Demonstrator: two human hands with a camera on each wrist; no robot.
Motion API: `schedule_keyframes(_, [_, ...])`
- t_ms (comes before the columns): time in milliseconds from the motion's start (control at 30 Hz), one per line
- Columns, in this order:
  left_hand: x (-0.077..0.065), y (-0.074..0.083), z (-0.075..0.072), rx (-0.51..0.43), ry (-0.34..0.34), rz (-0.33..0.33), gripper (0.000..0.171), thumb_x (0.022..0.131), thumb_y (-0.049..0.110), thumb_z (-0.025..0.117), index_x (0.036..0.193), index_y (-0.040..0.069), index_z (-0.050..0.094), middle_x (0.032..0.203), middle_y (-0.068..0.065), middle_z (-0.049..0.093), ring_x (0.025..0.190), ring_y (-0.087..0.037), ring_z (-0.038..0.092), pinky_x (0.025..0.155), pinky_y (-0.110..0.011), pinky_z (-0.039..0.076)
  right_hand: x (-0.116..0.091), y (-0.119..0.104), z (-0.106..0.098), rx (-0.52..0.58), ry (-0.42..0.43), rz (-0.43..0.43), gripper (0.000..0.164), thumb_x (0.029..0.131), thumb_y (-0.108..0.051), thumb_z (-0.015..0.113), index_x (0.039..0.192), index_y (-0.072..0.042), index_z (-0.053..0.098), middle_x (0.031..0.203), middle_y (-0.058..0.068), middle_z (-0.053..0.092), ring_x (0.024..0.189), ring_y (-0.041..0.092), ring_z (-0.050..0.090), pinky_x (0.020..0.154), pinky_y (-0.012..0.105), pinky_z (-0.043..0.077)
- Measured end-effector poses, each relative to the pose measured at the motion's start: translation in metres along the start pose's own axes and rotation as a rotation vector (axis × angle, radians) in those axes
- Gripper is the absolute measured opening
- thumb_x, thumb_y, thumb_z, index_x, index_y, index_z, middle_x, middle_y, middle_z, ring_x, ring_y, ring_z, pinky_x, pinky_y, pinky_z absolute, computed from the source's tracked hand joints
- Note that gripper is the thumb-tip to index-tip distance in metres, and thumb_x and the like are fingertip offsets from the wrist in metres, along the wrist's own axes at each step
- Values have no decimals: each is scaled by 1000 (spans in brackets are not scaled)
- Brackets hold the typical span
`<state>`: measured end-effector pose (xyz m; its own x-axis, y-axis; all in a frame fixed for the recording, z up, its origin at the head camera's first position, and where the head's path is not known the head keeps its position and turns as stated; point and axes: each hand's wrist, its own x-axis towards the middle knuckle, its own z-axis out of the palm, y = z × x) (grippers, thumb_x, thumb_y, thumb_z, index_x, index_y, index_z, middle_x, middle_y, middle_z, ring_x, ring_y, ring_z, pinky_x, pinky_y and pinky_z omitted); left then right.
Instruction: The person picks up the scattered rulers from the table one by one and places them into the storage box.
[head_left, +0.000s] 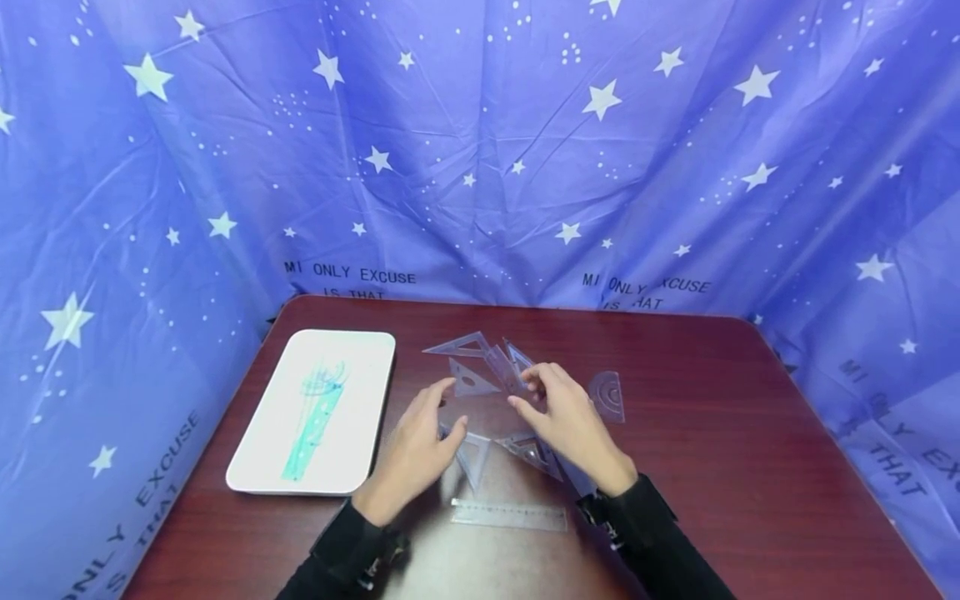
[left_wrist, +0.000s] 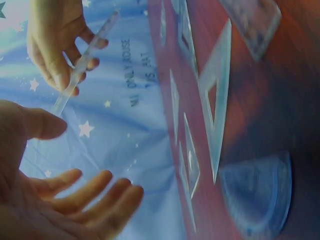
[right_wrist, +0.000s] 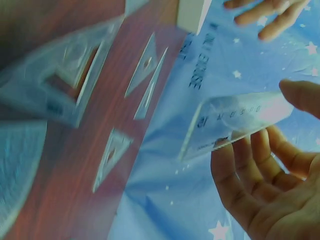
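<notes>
My right hand (head_left: 566,417) holds a clear plastic ruler (right_wrist: 240,117) between thumb and fingers, raised above the table. Printed numbers run along the ruler. Opposite it, my left hand (head_left: 420,442) is held with its fingers spread and nothing in its grasp; in the left wrist view the ruler's near end passes by the left thumb (left_wrist: 47,124). Clear set squares lie around and beneath the hands, among them one with a round hole (head_left: 467,381), one at the back (head_left: 471,341) and one (head_left: 478,454) beside the left hand.
A white tray (head_left: 258,467) stands to the left, with a teal ruler (head_left: 311,437) and other teal pieces in it. A clear protractor (head_left: 611,397) lies right of the right hand. Another clear ruler (head_left: 508,515) lies near the front. A starry blue curtain (head_left: 480,167) surrounds the table (head_left: 750,467).
</notes>
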<state>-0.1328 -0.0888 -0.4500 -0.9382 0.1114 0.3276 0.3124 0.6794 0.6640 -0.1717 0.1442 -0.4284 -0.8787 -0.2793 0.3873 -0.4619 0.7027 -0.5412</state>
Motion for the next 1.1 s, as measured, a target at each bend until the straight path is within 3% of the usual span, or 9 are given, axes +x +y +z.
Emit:
schedule_keyframes(300, [-2,18,17,-192,-125,107,65,96,11,78,154,4,51,133,-16,67,118,-29,70,95,-44,64,-12,-16,13,164,29,96,30,91,-11,87,112,-2,68,92,7,70,81,16,71,76,31,63])
schedule_keyframes(500, [-2,24,24,-237,-75,123,61,93,3,78,150,0,54,128,-13,70,109,-24,73,91,-36,65,-16,-22,19,193,28,166,32,90,-13,88,111,-6,66,89,6,72,83,17,71,78,31,62])
schedule_keyframes(667, [-2,27,29,-289,-49,103,59,91,-6,74,147,-3,55,122,-15,72,101,-25,75,84,-29,65,-17,-23,21,216,60,179,32,89,-14,89,107,-7,64,87,5,72,81,17,70,77,30,61])
schedule_keyframes(833, [-2,29,33,-282,3,91,52,92,-8,70,143,-2,59,116,-16,74,99,-27,75,77,-24,65,-18,-24,22,245,59,181,33,88,-13,89,106,-7,63,88,5,72,82,17,70,78,32,63])
schedule_keyframes(1100, [2,25,32,-260,62,119,49,93,-10,70,140,-1,62,106,-12,75,92,-24,75,77,-31,66,-22,-21,14,280,6,113,32,90,-8,87,115,-4,66,96,8,73,84,15,72,76,30,65])
